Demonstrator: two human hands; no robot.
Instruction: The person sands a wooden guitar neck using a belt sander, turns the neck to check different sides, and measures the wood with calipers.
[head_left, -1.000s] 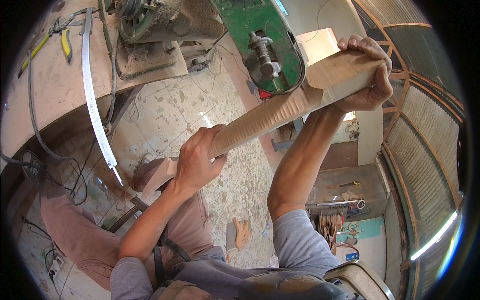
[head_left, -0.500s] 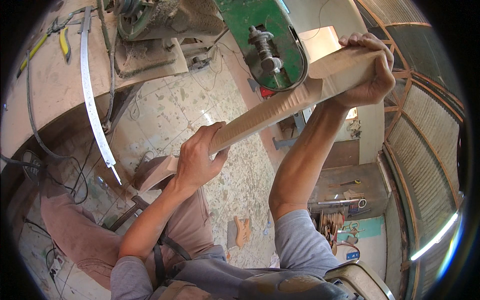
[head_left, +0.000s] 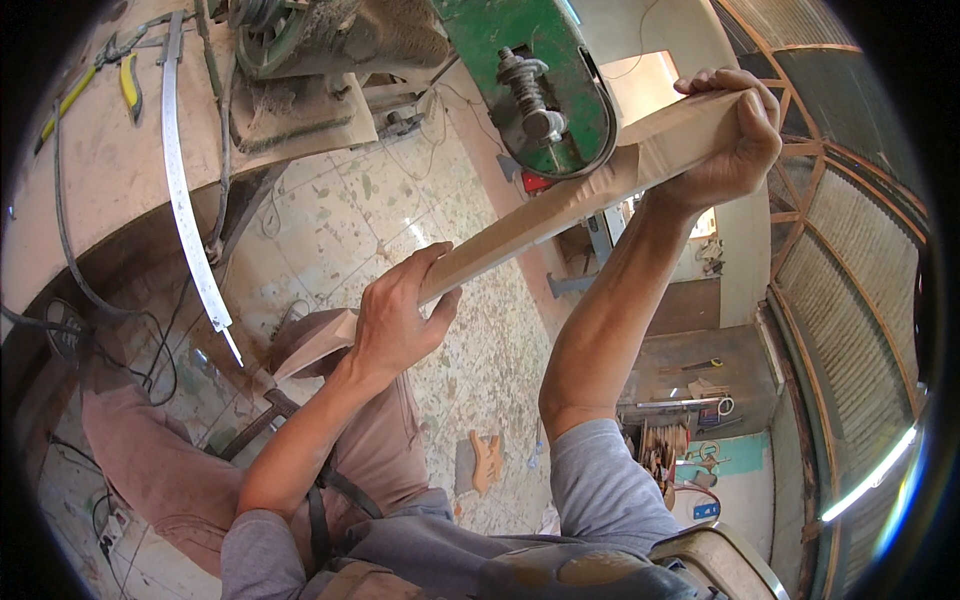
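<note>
Head view: holding a long pale wooden blank, tapered like an instrument neck (head_left: 540, 225), at an angle in front of the green metal band-saw housing (head_left: 545, 85). Likely the step of checking or lining up the piece at the machine; judging from the grip, next calls for steadying both ends and keeping fingers away from the guide bolt and wheel cover while bringing the wood to the cutting line.

Left hand (head_left: 400, 320) wrapped around the lower, narrower stretch of the blank, thumb over the top face, fingers curled beneath. Right hand (head_left: 735, 140) clenched over the wide upper end, fingers hooked across the end grain.

Blank runs from near the lap up to the right, passing just under the saw housing; whether touching it cannot be told. Smooth, unfinished, light tan, flat top face, lower end flaring into a darker shaped heel near the knee.

Around: dusty speckled tiled floor (head_left: 340, 215), loose steel saw-blade strip (head_left: 185, 190) hanging beside the curved workbench (head_left: 90, 170), yellow-handled pliers (head_left: 128, 85) on it.
</note>
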